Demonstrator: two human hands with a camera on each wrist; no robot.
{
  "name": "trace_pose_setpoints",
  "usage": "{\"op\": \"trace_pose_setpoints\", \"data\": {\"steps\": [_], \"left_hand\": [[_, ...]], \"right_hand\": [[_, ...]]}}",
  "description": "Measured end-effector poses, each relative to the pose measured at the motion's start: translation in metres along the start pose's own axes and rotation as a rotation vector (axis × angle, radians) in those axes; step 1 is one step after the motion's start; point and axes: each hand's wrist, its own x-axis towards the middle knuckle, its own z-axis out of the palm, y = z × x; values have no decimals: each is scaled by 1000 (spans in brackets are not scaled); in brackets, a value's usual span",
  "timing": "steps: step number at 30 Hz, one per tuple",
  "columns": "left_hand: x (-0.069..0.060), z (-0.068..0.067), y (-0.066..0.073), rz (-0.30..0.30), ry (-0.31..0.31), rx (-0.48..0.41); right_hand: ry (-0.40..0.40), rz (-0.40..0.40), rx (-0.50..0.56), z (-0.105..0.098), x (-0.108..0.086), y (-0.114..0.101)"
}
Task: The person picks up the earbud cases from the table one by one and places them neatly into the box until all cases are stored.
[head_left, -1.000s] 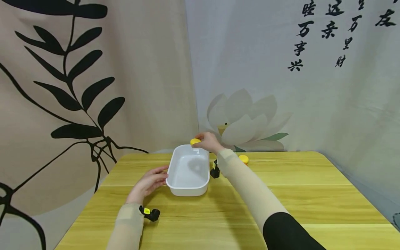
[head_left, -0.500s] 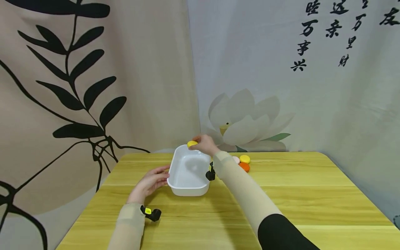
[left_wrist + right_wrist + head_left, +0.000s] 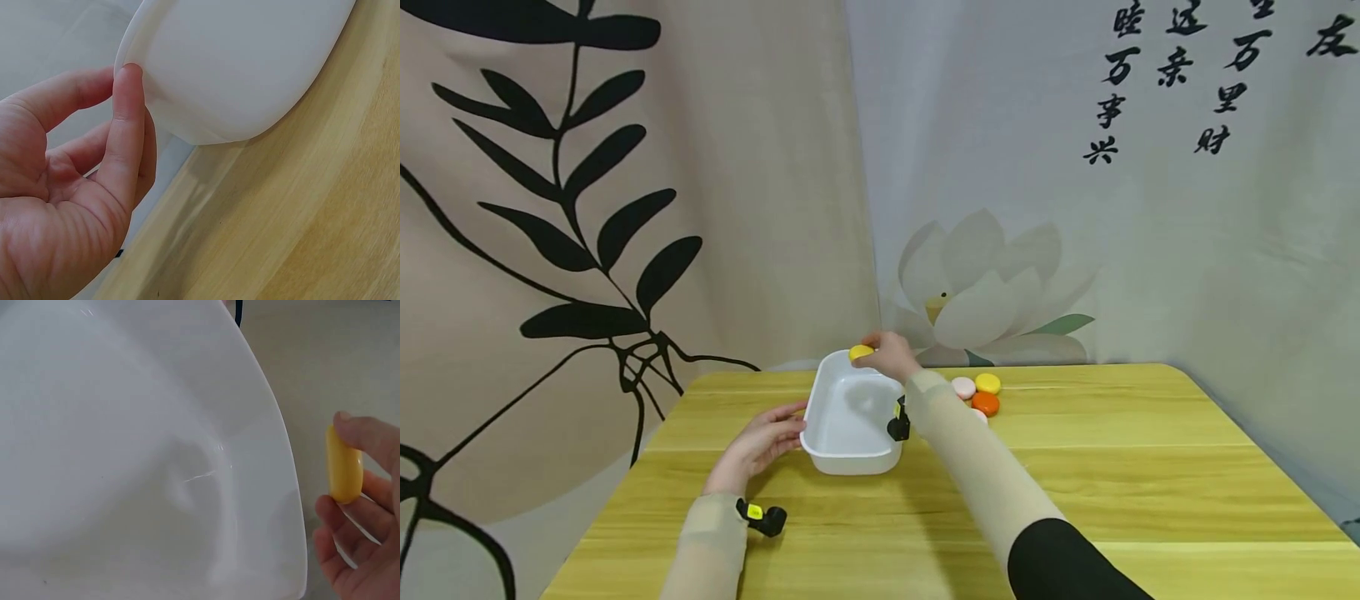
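Observation:
A white, deep rectangular dish (image 3: 853,462) with rounded corners sits near the table's far edge. My left hand (image 3: 765,442) holds its left side, thumb and fingertips at the rim, as the left wrist view shows. At the far end, my right hand (image 3: 889,357) pinches a small yellow rounded disc (image 3: 859,353) between thumb and fingers. Seen from the right wrist, the yellow disc (image 3: 344,465) stands edge-on just outside the dish's rim (image 3: 281,428), apart from it. Only shadows and reflections show inside the dish.
Right of the dish, partly behind my right forearm, lie several similar discs: a yellow one (image 3: 988,382), an orange one (image 3: 985,404) and pale pink ones (image 3: 963,387). The wooden table (image 3: 1097,467) ends at a patterned curtain (image 3: 760,167). Each wrist carries a small black camera (image 3: 763,518).
My right hand has shifted slightly left and down with the yellow disc. The forearm moved left too, uncovering the other discs. My left hand stays at the dish.

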Motion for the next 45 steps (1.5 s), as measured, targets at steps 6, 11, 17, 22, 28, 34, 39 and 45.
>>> {"op": "trace_pose_setpoints", "data": {"steps": [6,11,17,22,28,34,39,45], "left_hand": [[5,5,1,7,19,-1],[7,10,3,16,25,-20],[13,13,0,25,45,-20],[13,12,-1,38,26,-21],[11,12,-1,32,35,-21],[9,10,-1,27,25,-34],[7,9,0,25,12,-44],[8,10,-1,16,24,-31]], "right_hand": [[-2,-5,11,5,11,5],[-21,6,22,9,20,9],[-14,7,26,10,23,13],[15,37,29,12,19,14],[27,46,44,14,19,14],[23,57,42,17,18,12],[28,52,15,20,15,12],[28,45,59,25,14,12]]}}
